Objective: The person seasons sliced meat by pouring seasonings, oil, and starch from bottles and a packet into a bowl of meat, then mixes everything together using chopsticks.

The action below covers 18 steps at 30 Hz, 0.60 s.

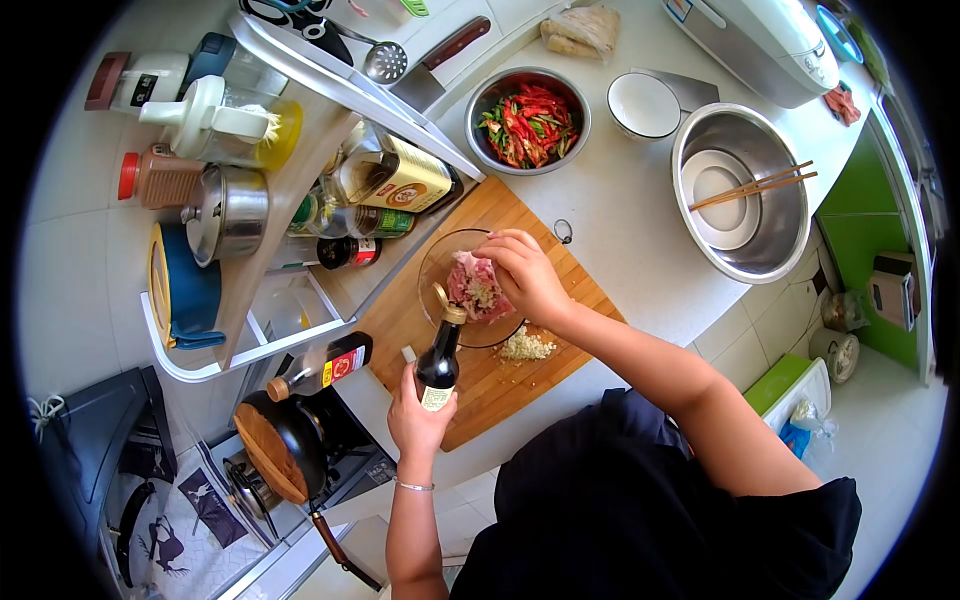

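My left hand [420, 415] is wrapped round a dark sauce bottle [438, 366] with a pale label. Its gold-coloured neck points toward a glass bowl [424, 268], and what looks like a flipped-up cap shows at the top. Inside the bowl lies raw sliced meat [476, 283] with pale chopped bits on it. My right hand [525, 275] is over the bowl's right side, fingers bent and close together; anything between them is hidden. Chopped garlic [526, 346] is heaped beside the bowl on the wooden cutting board [575, 285].
Behind the board stand a steel bowl of cut peppers [530, 125], a white bowl [643, 104] and a large steel basin [740, 270] with chopsticks. At left, another bottle [345, 362] is near the wok [285, 445] and the bottle-filled rack [300, 100].
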{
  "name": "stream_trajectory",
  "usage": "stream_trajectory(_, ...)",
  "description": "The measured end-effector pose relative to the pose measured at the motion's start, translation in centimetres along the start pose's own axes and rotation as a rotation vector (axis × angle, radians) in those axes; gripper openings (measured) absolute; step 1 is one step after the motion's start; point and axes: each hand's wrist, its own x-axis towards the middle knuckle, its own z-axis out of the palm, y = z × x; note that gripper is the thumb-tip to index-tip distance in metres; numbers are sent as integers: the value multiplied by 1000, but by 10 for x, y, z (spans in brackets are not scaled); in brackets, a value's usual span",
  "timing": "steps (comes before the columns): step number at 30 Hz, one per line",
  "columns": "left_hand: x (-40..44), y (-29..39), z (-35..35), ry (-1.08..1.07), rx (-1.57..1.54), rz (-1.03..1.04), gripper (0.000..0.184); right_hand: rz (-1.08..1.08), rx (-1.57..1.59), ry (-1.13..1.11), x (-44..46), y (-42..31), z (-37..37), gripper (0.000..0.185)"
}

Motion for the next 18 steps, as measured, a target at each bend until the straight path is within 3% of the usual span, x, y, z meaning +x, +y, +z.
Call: stream_trajectory(18,1,-1,-1,14,-29,15,76,-49,21,-42,3,-7,-2,35)
